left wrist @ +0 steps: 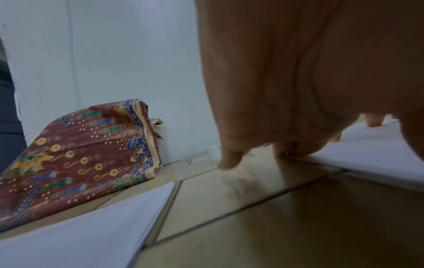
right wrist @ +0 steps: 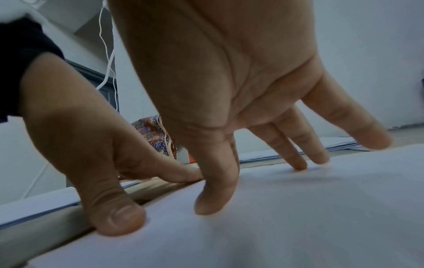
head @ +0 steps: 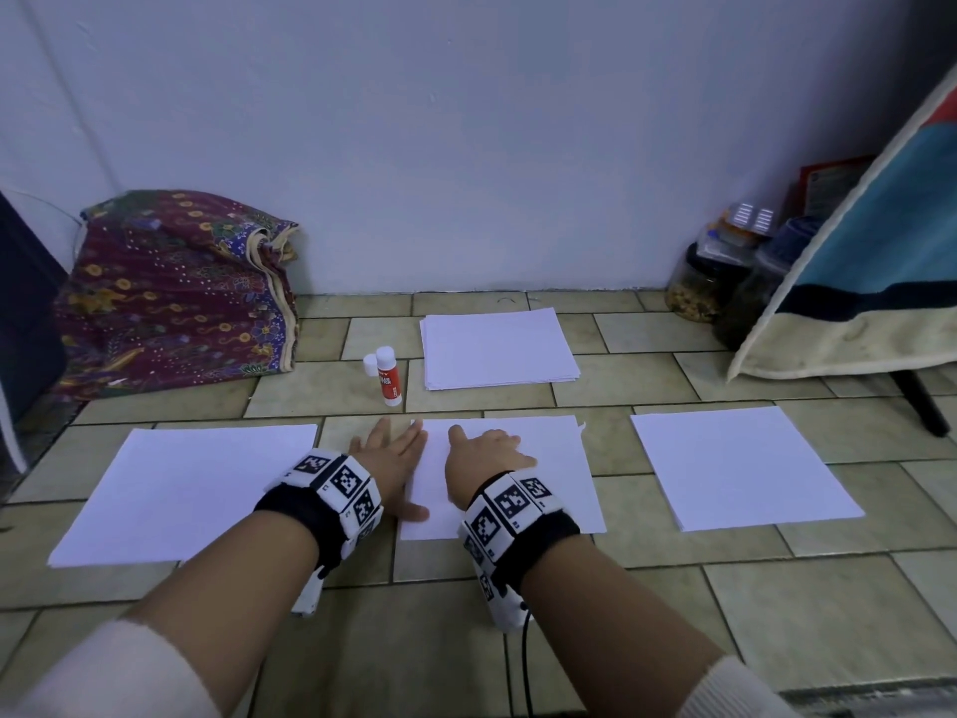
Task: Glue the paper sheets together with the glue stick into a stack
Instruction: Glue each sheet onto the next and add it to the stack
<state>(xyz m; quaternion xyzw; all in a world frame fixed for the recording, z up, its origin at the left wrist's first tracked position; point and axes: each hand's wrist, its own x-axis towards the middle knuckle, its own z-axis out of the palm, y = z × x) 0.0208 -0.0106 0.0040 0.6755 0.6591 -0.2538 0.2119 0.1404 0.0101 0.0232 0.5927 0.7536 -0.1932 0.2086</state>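
Both hands, left hand (head: 389,461) and right hand (head: 484,461), press flat-fingered on the middle sheet (head: 549,458); glue stick (head: 389,375) stands upright just beyond, nearer the left.

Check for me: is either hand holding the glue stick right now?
No, the glue stick stands untouched on the floor while the left hand and right hand press flat on the middle paper sheet.
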